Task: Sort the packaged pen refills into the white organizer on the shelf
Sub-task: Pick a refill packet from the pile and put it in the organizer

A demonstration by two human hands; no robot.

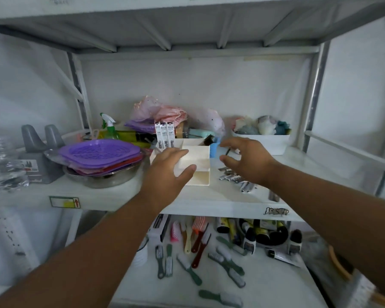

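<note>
A white organizer [200, 156] with stepped compartments stands in the middle of the shelf. Three packaged pen refills [164, 134] stand upright in its back left compartment. My left hand [167, 172] rests on the organizer's front left corner, thumb across its front wall. To the right of the organizer my right hand [247, 161] hovers with fingers spread and nothing in it. Below and behind that hand, several more packaged refills [236, 177] lie loose on the shelf, partly hidden by my wrist.
Purple baskets [100, 152] sit stacked in a steel bowl [105, 178] left of the organizer. A green spray bottle [109, 127] and plastic bags stand behind. A white bin [265, 143] is at the back right. Brushes [187, 263] litter the lower shelf.
</note>
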